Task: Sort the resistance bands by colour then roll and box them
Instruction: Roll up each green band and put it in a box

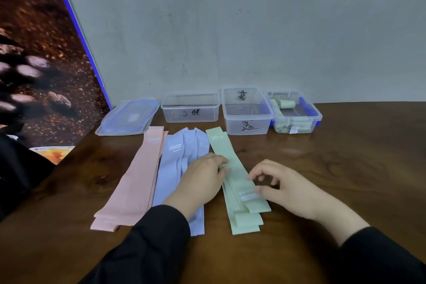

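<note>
Three flat piles of resistance bands lie side by side on the wooden table: pink bands (133, 180) at the left, lilac bands (175, 157) in the middle, green bands (232, 168) at the right, the top one marked 30 LB. My left hand (202, 180) lies over the lilac pile and its fingertips pinch the left edge of the green pile. My right hand (283, 189) hovers at the green pile's right edge, fingers loosely curled, thumb touching the top green band. Rolled green bands (287, 104) lie in the clear box (315, 117) at the far right.
Two clear boxes with black writing stand at the back: one (190, 117) in the middle, one (265, 120) right of it. A clear lid with blue clips (129, 119) lies at the back left. A grey wall stands behind; a picture panel (46, 64) leans at the left.
</note>
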Action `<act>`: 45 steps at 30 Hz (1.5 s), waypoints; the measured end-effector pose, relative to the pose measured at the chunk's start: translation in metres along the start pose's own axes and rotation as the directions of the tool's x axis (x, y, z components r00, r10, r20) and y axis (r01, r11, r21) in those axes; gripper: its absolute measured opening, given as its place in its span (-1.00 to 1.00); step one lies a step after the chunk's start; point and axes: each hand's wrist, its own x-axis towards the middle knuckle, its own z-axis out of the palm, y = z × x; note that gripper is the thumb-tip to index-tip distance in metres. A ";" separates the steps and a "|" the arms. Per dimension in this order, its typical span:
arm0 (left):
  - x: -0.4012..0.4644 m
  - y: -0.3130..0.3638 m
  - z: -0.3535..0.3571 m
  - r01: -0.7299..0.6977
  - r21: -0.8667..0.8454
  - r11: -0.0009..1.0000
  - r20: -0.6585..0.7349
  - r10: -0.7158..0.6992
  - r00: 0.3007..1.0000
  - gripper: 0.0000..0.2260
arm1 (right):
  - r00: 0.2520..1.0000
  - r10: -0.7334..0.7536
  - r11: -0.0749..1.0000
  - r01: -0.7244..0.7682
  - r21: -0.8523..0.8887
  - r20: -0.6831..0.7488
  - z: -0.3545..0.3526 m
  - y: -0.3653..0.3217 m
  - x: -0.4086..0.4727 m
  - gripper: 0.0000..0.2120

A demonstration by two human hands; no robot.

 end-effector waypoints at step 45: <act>0.067 0.119 -0.045 -0.243 -0.222 0.944 0.003 0.250 0.968 -0.65 | 0.737 -0.319 0.946 0.207 -0.250 -0.596 -0.079 -0.031 -0.078 -0.84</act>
